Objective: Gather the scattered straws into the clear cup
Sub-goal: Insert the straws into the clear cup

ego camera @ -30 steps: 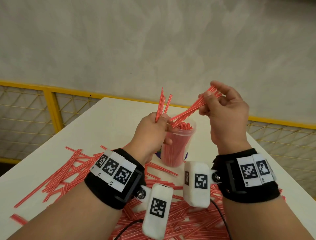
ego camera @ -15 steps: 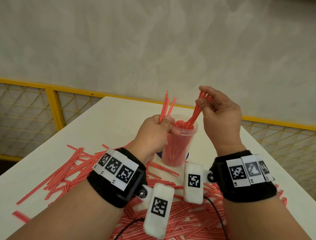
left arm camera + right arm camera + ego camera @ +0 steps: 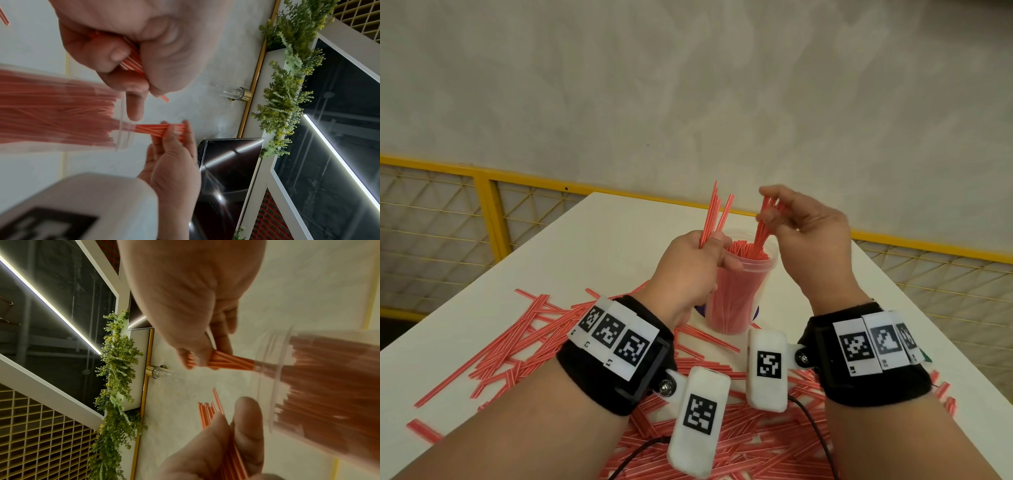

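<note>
Our right hand point(image 3: 808, 236) pinches a bundle of thin red plastic straws point(image 3: 763, 229) into the straw-packed clear plastic cup point(image 3: 736, 294) on the white table point(image 3: 592, 253), while our left hand point(image 3: 688, 270) grips a second bundle point(image 3: 714, 219) beside it.

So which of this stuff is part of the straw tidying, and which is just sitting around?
Part of the job:
clear cup
right hand, pinching a bundle of straws into the cup
left hand, holding more straws
loose straws on the table

Just there:
yellow railing
hanging plants
</note>
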`<state>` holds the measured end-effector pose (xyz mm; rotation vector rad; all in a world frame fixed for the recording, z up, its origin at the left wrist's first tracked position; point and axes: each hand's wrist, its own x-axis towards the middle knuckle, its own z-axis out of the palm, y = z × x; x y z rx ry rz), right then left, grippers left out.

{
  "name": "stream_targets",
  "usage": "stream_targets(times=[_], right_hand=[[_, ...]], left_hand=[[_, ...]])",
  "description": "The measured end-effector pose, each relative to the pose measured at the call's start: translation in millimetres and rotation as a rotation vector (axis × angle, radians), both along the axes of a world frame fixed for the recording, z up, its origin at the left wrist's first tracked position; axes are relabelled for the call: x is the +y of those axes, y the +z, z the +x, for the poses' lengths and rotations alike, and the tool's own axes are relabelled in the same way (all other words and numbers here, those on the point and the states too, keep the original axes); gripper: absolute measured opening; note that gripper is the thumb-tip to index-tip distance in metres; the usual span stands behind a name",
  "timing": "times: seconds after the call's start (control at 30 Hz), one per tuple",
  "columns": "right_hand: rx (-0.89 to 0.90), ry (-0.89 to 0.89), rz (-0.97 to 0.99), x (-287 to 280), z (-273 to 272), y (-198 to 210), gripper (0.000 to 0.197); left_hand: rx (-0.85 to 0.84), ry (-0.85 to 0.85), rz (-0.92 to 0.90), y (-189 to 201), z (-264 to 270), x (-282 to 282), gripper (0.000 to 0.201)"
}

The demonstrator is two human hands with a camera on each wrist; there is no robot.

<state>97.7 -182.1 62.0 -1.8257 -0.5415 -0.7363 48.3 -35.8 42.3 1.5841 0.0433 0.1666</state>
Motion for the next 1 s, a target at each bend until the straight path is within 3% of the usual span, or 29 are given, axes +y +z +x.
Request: stream_targets(times=[0.13,0.27,0.4,0.47,0.53,0.67,1.0], right_hand=[[0.239,-0.154,-0.471,-2.3,4.8,-8.8,0.018],[0.220,-0.174,-0.441,-1.5,1.4,-3.3,0.021],[0.342,-0.089,-0.689,1.2,-0.5,-1.2,0.026],[0.328,-0.102,-0.625,3.0,-1.8,-1.6,0.030],[0.232,-0.145,-0.415,3.8,-4.7,1.0,0.031],[0.174,-0.088,-0.092,4.9,-10.7,11.2,0.011],[0.247,0.069,0.127,8.9,-19.6,17.9,0.029]], left_hand=[[-0.001,0.002,-0.006,-0.4,0.2,-0.1,0.026],[0.005,-0.002,-0.027,-0.1,0.4,0.1,0.025],[-0.002,0.003,-0.017,-1.5,1.5,0.7,0.025],[-0.005,-0.003,-0.024,-2.1,1.6,0.8,0.025],[-0.001,-0.031,-0.074,-1.6,1.6,1.1,0.027],[0.013,-0.131,-0.203,1.3,0.7,2.1,0.032],[0.001,-0.231,-0.209,-0.1,-1.0,1.8,0.037]])
